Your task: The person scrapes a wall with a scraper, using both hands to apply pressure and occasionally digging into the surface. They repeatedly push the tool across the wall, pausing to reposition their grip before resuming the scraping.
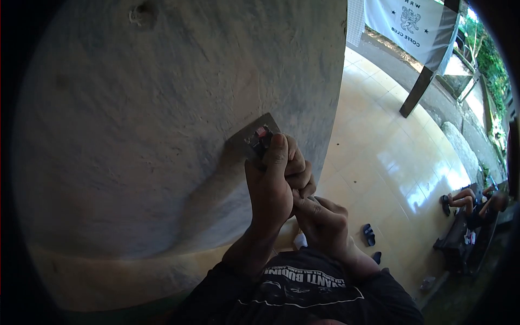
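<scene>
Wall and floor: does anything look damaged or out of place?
The wall has a dark, rough pit at upper left, possibly damage. Two sandals lie loose on the tiled floor, slightly apart.

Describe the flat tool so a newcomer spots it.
Start at the big grey wall, then the left hand before it. The flat tool is the dark, straight-edged plate jutting past the thumb; its small red patch sets it apart from wall and hand.

Tool [259,140] handle mostly hidden by left hand [279,173]; right hand's [325,221] grip unclear; banner [409,24] cropped at top edge; seated person [476,208] indistinct.
</scene>
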{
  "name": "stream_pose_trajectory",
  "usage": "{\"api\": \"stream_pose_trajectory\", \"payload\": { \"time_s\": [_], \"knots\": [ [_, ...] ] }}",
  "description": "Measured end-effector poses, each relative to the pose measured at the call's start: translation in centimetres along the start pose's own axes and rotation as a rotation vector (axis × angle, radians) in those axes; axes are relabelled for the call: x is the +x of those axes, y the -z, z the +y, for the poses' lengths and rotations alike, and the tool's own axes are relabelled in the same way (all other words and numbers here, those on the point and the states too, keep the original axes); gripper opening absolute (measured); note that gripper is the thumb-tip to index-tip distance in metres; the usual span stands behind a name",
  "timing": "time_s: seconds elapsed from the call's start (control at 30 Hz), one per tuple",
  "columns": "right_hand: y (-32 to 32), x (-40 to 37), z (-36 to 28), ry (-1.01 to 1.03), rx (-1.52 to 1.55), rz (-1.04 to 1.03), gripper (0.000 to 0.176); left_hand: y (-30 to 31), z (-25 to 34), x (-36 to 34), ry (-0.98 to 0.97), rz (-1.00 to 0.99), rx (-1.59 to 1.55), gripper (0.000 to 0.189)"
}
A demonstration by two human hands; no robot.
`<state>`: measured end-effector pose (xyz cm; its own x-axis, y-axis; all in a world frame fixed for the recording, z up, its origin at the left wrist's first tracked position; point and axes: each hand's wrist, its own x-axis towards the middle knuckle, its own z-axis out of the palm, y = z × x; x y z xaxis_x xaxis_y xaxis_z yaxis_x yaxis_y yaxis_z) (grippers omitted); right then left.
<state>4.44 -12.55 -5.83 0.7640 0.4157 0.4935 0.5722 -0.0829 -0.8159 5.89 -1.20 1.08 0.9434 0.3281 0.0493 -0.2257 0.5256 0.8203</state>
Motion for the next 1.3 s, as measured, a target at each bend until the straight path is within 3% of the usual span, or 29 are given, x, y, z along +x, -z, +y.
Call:
{"api": "stream_pose_trajectory", "payload": {
  "time_s": [0.2, 0.4, 0.47, 0.5, 0.8, 0.87, 1.1, 1.3],
  "knots": [
    [-0.3, 0.9, -0.4, 0.094, 0.062, 0.111, 0.039, 0.0, 0.1, 0.4, -0.006, -0.040, 0.039, 0.035],
    [-0.5, 0.0, -0.1, 0.121, 0.110, 0.119, 0.041, 0.0, -0.3, -0.2, 0.003, -0.012, 0.081, 0.033],
    [-0.3, -0.5, 0.1, -0.027, 0.086, 0.013, 0.042, 0.0, -0.2, 0.1, -0.003, -0.009, 0.124, 0.034],
    [-0.7, 0.2, 0.0, 0.073, 0.128, 0.105, 0.043, -0.3, 0.0, 0.3, -0.018, -0.013, 0.098, 0.034],
    [0.0, 0.4, -0.3, 0.010, 0.098, 0.040, 0.044, -0.8, 0.4, 0.6, -0.043, -0.017, 0.077, 0.035],
    [0.1, 1.4, -0.3, 0.083, 0.144, 0.105, 0.044, -1.1, 0.5, 0.7, -0.055, -0.003, 0.076, 0.035],
    [0.8, 0.5, -0.9, 0.000, 0.091, -0.013, 0.036, -1.2, 0.5, 0.4, -0.069, -0.015, 0.092, 0.033],
    [0.9, 2.4, -0.8, 0.104, 0.147, 0.068, 0.034, -3.2, 2.0, 1.0, -0.112, 0.013, 0.044, 0.032]
  ]
}}
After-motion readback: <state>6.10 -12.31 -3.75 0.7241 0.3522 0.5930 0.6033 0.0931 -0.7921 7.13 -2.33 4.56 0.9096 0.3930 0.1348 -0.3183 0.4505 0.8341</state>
